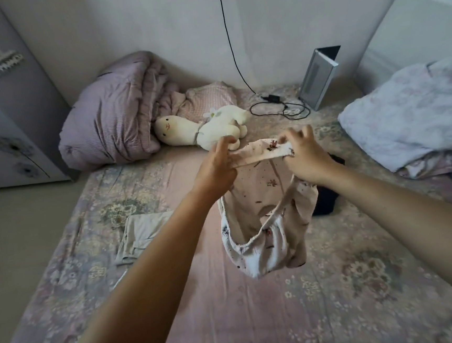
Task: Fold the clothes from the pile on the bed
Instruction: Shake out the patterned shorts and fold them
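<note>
1. The left hand (215, 166) pinches one end of the little flowery garment (267, 214), fingers curled on its edge.
2. The right hand (307, 156) pinches the other end.
3. The garment hangs in the air above the bed (232, 321).
4. A folded grey cloth (140, 236) lies on the left, dark clothes (325, 198) on the right.
5. A white soft toy (204, 128) lies behind.

Both arms stretched forward, left grip (216, 164) and right grip (304, 156) pinching, thumbs seemingly hidden.
</note>
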`<state>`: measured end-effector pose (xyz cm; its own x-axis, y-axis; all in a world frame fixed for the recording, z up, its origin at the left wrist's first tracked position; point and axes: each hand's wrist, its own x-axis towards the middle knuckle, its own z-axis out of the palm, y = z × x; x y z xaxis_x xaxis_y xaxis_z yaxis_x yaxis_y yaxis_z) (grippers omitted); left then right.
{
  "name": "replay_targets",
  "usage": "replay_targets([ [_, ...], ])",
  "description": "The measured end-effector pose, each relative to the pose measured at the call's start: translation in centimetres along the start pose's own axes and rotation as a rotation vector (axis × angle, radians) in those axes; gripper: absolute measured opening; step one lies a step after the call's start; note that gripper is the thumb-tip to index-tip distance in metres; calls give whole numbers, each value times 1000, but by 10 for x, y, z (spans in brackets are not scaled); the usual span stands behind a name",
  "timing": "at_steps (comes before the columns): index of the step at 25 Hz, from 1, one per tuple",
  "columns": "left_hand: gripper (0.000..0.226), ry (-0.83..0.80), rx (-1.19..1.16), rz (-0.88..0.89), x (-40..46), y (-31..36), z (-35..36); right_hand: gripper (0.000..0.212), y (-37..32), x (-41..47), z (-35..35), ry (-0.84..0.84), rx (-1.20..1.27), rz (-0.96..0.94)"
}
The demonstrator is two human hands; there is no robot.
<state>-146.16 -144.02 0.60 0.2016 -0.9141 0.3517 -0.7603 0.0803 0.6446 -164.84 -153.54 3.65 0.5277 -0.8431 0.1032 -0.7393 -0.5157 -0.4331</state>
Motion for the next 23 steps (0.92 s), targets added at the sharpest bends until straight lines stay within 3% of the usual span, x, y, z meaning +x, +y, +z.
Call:
replay_targets([
  [3,51,32,145,-96,0,-12,-11,12,14,11,-16,49,69,68],
  [5,43,47,126,-158,2,-14,-13,24,20,18,-21,56,36,85],
  [8,38,-3,107,-175,10,-6,-14,18,20,29,-25,37,51,66],
  [11,26,-26,214,-161,18,-1,-16,17,20,40,-25,-21,224,131],
  [15,22,103,327,-306,27,11,-26,20,41,49,-21,-14,25,152],
  [19,16,80,407,-373,32,2,-33,31,71,52,-12,-21,138,249],
  [23,44,-99,549,-548,27,-13,-28,32,92,55,-15,-82,231,328],
])
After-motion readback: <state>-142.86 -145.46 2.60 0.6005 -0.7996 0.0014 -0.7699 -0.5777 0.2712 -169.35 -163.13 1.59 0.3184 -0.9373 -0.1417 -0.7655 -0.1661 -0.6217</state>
